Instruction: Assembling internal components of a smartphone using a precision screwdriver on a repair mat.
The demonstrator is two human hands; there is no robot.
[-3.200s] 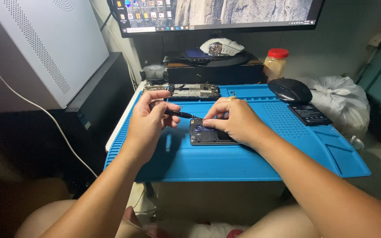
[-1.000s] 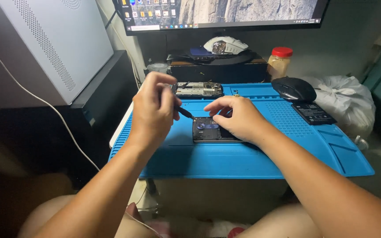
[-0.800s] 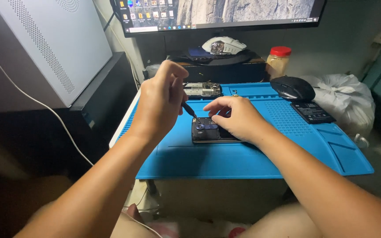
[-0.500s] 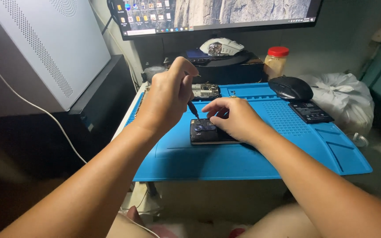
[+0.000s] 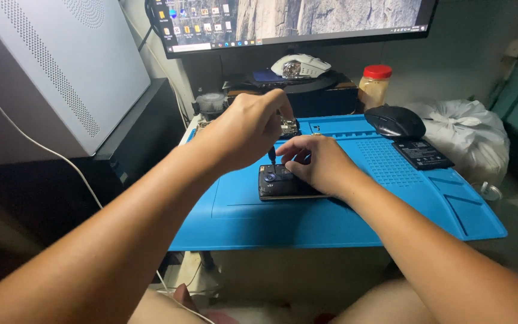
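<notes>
The opened phone (image 5: 283,183) lies flat on the blue work mat (image 5: 355,210), a little left of its middle, its dark inside facing up. The left hand (image 5: 250,129) is closed around a small screwdriver (image 5: 272,157), fingers curled over the handle so that only the dark lower shaft shows; the tip comes down almost upright onto the near-left part of the phone, next to a round bluish part. The right hand (image 5: 316,163) lies pressed on the phone's right half, fingers bent together, with the fingertips just beside the tool tip.

Done well, this step seems to call for a shaft kept vertical over the screw, light downward pressure, and a right hand that pins the phone so it cannot slide on the mat. A slanted tip would likely slip off the head.

Farther back on the mat sits a second stripped device (image 5: 288,127), and to the right a black mouse (image 5: 394,122) and a flat dark battery (image 5: 422,154). Behind them stand a red-lidded jar (image 5: 375,86) and a monitor (image 5: 295,21).
</notes>
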